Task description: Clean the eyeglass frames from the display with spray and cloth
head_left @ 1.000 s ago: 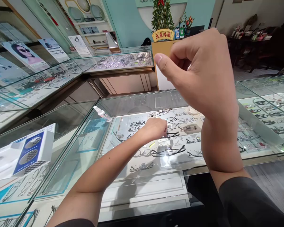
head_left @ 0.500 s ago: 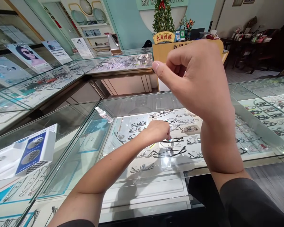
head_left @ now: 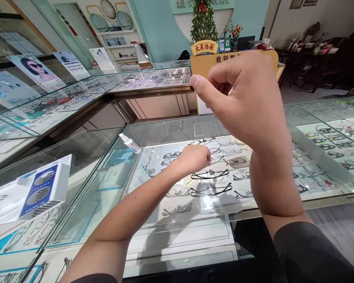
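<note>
My left hand (head_left: 196, 158) reaches out low over the glass display counter (head_left: 177, 127), its fingers curled downward. Any object inside those fingers is hidden from view. Just in front of it, on the near side, lies a pair of black-framed eyeglasses (head_left: 211, 175); another dark pair (head_left: 211, 190) is nearer to me. Whether these frames rest on the glass or under it, I cannot tell. Raised high and close to the camera is my right hand (head_left: 244, 94). Its fingers are curled loosely in, the thumb sticks out to the left, and nothing shows in its grasp.
A small white bottle (head_left: 130, 143) stands at the counter's left corner. On the left is a white and blue box (head_left: 43, 188). More eyeglasses (head_left: 236, 161) fill the case in rows. Beyond stands a yellow cashier desk (head_left: 203, 65) with a plant (head_left: 204, 23).
My left hand has lifted slightly up and back from the black-framed eyeglasses, so more of their frame shows. The right hand has hardly moved.
</note>
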Action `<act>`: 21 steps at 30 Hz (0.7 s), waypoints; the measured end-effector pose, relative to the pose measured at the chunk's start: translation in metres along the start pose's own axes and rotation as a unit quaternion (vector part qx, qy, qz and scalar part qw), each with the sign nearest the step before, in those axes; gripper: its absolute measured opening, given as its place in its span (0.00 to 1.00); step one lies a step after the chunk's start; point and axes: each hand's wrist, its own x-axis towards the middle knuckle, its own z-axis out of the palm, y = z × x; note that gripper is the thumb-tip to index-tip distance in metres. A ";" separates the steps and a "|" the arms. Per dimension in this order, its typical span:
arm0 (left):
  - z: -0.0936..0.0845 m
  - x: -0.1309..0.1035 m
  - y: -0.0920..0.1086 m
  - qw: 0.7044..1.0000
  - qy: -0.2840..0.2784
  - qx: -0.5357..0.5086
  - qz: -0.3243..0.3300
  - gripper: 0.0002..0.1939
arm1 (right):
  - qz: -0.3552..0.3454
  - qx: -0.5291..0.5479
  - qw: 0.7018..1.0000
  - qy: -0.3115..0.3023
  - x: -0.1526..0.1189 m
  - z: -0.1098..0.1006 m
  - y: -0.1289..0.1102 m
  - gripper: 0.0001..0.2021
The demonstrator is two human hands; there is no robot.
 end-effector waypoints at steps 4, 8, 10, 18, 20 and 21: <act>0.008 0.009 -0.004 0.999 0.033 0.005 -0.005 0.12 | 0.000 0.004 1.000 -0.012 0.000 -0.001 -0.001 0.28; 0.016 0.015 -0.003 0.999 0.032 0.007 -0.009 0.12 | -0.003 0.017 1.000 -0.011 0.000 -0.001 0.000 0.28; 0.014 0.013 -0.003 0.999 0.045 0.003 -0.005 0.13 | -0.003 0.022 1.000 -0.009 0.000 -0.001 0.000 0.28; -0.035 -0.021 -0.020 0.975 0.166 -0.145 0.021 0.10 | 0.013 0.047 0.999 -0.013 -0.002 0.004 -0.002 0.27; -0.047 -0.031 -0.031 0.947 0.214 -0.237 0.030 0.11 | 0.008 0.083 0.996 -0.025 -0.001 0.007 -0.001 0.27; -0.053 -0.036 -0.037 0.927 0.239 -0.287 0.033 0.11 | 0.005 0.105 0.994 -0.030 -0.001 0.009 0.000 0.27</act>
